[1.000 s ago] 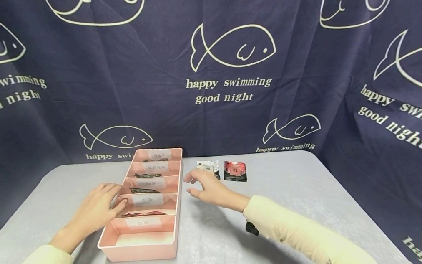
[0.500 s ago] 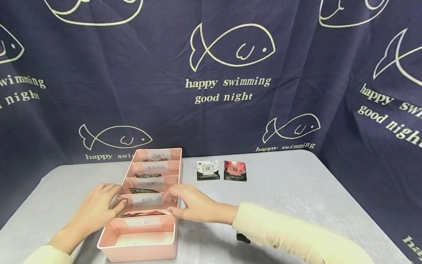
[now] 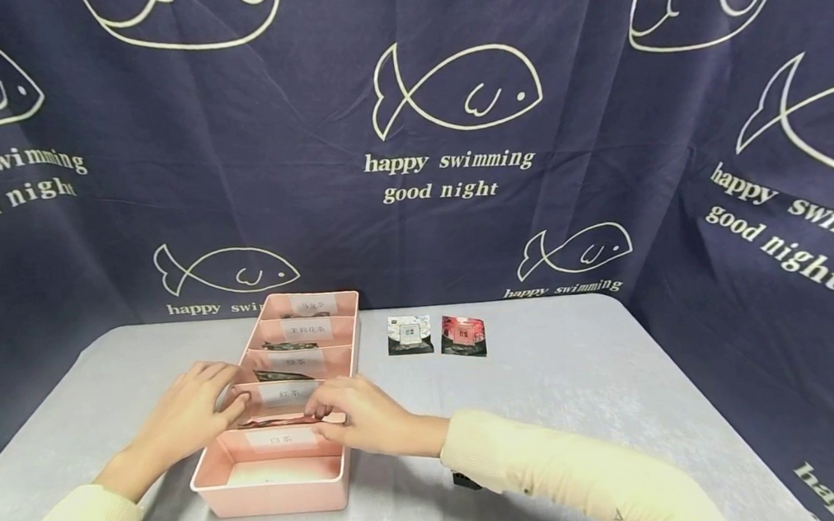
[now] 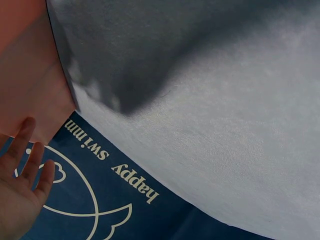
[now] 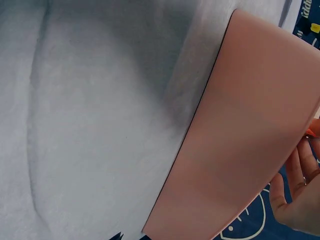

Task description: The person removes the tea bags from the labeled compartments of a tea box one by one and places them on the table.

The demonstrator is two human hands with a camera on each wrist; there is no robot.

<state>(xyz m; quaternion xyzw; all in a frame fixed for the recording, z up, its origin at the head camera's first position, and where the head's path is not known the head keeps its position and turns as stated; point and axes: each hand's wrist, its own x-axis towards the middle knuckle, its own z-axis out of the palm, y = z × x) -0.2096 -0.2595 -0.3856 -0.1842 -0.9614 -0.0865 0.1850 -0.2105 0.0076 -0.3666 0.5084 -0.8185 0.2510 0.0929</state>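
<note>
In the head view a long pink divided box [image 3: 272,496] with paper labels stands at the table's left. My left hand [image 3: 190,409] rests at its left rim, thumb over the inside; in the left wrist view its fingers [image 4: 44,180] are extended by the outer wall. My right hand [image 3: 367,414] reaches over the right rim into the second compartment from the front. Its thumb and fingers pinch the right end of a red tea sachet [image 3: 275,423]; a bit of red shows at the fingertips in the right wrist view. The sachet's lower part is hidden.
Dark sachets [image 3: 284,375] stand in compartments farther back. On the table [image 3: 551,431], right of the box, lie a white-and-black sachet [image 3: 409,336] and a red-and-black sachet [image 3: 463,337]. A navy printed curtain [image 3: 341,242] hangs behind the table.
My right hand has moved left and toward me, from beside the loose sachets into the box, and has taken hold of the red sachet. The left hand has stayed put.
</note>
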